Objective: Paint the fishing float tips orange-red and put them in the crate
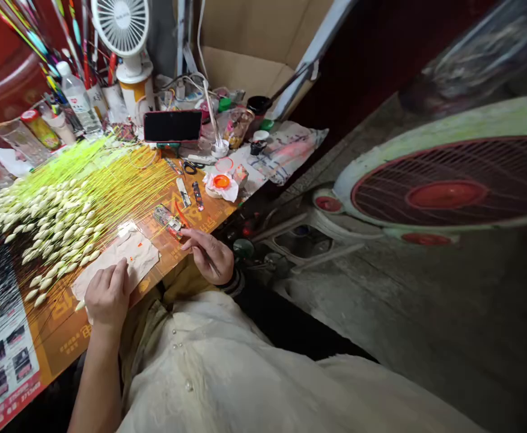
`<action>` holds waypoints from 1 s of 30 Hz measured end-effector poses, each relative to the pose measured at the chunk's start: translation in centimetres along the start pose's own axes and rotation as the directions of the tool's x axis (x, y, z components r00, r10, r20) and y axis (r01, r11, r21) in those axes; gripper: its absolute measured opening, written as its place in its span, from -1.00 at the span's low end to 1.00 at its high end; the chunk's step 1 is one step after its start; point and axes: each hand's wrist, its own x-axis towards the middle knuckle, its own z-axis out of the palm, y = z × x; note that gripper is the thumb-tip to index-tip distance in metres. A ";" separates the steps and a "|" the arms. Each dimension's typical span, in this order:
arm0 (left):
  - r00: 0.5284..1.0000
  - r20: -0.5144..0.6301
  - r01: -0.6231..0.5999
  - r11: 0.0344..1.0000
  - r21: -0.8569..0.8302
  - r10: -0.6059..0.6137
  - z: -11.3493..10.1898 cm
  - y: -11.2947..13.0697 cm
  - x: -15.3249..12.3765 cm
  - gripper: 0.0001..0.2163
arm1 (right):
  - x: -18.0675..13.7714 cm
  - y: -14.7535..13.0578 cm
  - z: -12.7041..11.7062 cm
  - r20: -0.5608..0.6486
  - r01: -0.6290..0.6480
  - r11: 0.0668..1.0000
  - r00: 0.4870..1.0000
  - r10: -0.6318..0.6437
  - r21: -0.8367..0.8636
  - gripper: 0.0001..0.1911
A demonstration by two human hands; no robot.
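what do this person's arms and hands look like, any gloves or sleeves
No gloves show on the left hand or the right hand. The left forearm is uncovered as far as the picture shows. The right arm wears a long black sleeve reaching to the wrist, where there is dark, ringed banding; whether cuff or bracelet is unclear.

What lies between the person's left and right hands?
Going from the left hand to the right hand, the head view shows part of a beige sheet with orange spots, then orange tabletop.
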 end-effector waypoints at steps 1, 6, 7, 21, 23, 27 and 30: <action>1.000 0.000 0.008 1.000 -0.011 -0.008 0.1 -0.1 0.1 -0.74 | 0.1 0.0 -0.6 0.001 -0.001 0.999 1.000 0.001 -0.034 -0.46; 1.000 0.006 0.026 0.997 -0.078 -0.025 1.0 0.0 0.0 -0.75 | -0.5 0.3 -2.5 -0.054 -0.085 0.966 0.996 0.074 -0.244 -0.51; 1.000 0.004 0.029 0.996 -0.087 -0.028 1.1 0.0 0.0 -0.76 | -0.7 0.4 -2.7 -0.080 -0.104 0.960 0.993 0.086 -0.261 -0.52; 0.998 -0.054 0.025 1.000 0.001 -0.025 0.9 0.1 -0.2 -0.83 | 3.1 3.5 -6.2 -0.238 -0.261 0.964 0.941 0.241 -0.055 -0.72; 0.999 -0.034 0.032 0.999 0.004 -0.032 0.9 0.1 -0.3 -0.82 | 3.1 3.8 -6.4 -0.232 -0.252 0.965 0.945 0.229 -0.073 -0.71; 0.999 0.011 0.048 0.999 0.007 -0.048 0.7 0.3 -0.5 -0.81 | 2.1 3.9 -4.8 -0.114 -0.137 0.974 0.987 0.118 -0.179 -0.65; 0.998 0.027 0.056 0.998 0.021 -0.056 0.3 0.5 -0.2 -0.82 | 1.2 3.5 -2.5 0.000 -0.009 0.969 1.000 0.010 -0.247 -0.36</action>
